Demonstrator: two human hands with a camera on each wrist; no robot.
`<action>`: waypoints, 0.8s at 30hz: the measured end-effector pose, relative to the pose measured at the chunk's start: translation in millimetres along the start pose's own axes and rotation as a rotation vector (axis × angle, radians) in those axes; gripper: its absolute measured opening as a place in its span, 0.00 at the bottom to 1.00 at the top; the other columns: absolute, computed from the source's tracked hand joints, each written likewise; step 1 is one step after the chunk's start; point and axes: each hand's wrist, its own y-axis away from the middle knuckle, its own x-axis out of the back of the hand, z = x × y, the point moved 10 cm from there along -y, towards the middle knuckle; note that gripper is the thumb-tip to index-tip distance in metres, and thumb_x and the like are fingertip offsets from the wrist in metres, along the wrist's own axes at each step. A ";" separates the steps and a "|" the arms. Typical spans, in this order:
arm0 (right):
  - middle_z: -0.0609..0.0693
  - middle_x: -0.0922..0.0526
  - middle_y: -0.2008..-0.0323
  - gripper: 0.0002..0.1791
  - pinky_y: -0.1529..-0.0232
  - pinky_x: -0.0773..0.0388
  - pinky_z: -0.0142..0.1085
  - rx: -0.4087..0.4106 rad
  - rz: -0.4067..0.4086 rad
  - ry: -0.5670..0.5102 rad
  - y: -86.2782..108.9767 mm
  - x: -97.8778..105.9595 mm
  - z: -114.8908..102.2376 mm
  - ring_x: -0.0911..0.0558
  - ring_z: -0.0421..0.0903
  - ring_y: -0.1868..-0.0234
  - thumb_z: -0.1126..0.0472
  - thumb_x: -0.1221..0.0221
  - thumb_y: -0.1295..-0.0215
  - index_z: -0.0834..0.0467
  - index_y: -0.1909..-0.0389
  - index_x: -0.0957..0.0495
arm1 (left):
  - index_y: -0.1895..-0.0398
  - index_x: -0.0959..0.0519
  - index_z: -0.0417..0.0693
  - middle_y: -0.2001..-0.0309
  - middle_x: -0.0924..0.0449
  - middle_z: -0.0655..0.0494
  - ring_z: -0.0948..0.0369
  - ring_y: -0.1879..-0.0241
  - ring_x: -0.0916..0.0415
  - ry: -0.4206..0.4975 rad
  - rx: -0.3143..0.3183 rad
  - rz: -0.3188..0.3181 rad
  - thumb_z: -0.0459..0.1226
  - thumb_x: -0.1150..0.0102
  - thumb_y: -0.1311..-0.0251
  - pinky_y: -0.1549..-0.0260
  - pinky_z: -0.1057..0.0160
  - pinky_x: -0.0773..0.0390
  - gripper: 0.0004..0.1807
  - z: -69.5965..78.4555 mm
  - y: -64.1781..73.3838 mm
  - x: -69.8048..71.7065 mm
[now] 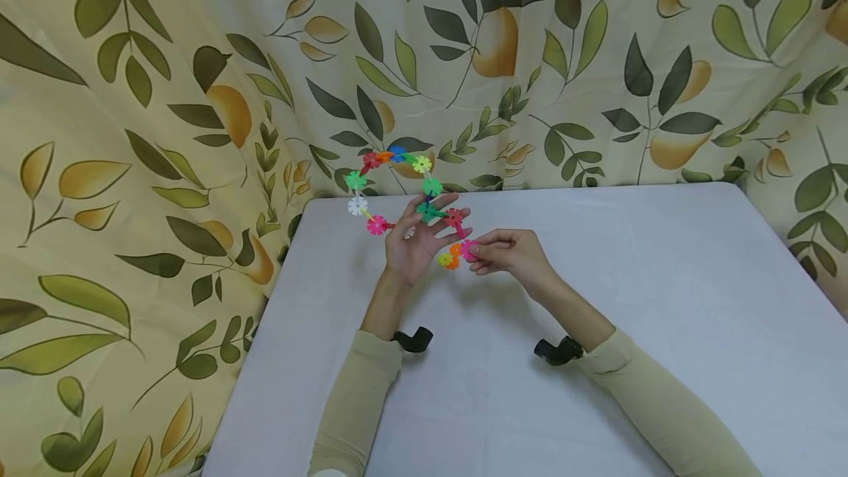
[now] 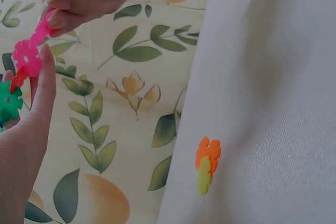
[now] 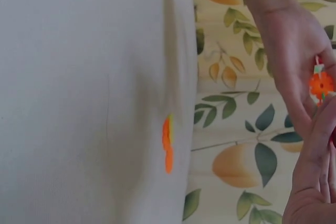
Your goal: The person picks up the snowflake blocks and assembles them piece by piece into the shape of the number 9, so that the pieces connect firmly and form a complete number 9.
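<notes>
A looped chain of colourful flower-shaped plastic discs (image 1: 355, 181) is held up over the table's far left part. My left hand (image 1: 412, 252), palm turned up and fingers spread, holds the chain, which threads among its fingers and thumb. One pale disc sits by the thumb, partly hidden. With thumb and fingertips, my right hand (image 1: 506, 256) pinches a pink disc (image 1: 467, 249) at the chain's near end. In the left wrist view, another pink disc (image 2: 27, 57) sits at a fingertip of the left hand, beside a green disc (image 2: 9, 99).
Apart from the chain in the left wrist view, joined orange (image 2: 209, 153) and yellow (image 2: 203, 177) discs show against the white-covered table (image 1: 629, 300). Leaf-and-fruit patterned fabric (image 1: 464, 109) hangs behind the table and along its left side. Black wrist mounts (image 1: 416, 340) are on both forearms.
</notes>
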 end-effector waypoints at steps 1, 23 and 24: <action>0.59 0.10 0.63 0.18 0.60 0.12 0.43 0.000 0.005 -0.005 0.3 0.1 0.0 0.08 0.52 0.65 0.63 0.33 0.30 0.74 0.50 0.20 | 0.28 0.37 0.46 0.31 0.27 0.42 0.33 0.33 0.30 0.000 0.001 -0.004 0.36 0.68 0.30 0.39 0.29 0.29 0.28 -0.4 0.3 -0.8; 0.54 0.10 0.64 0.19 0.58 0.12 0.40 -0.031 0.018 -0.096 8.4 -4.2 -7.3 0.09 0.48 0.66 0.62 0.34 0.29 0.74 0.49 0.21 | 0.36 0.34 0.49 0.33 0.26 0.45 0.39 0.35 0.27 0.018 -0.024 -0.052 0.35 0.71 0.31 0.42 0.43 0.23 0.23 -2.3 1.1 -7.9; 0.54 0.10 0.64 0.19 0.58 0.12 0.40 -0.031 0.019 -0.100 8.1 -4.2 -7.6 0.09 0.48 0.66 0.62 0.33 0.29 0.74 0.49 0.21 | 0.36 0.34 0.49 0.33 0.26 0.45 0.38 0.34 0.27 0.017 -0.023 -0.058 0.35 0.71 0.31 0.42 0.43 0.23 0.23 -2.5 1.2 -8.4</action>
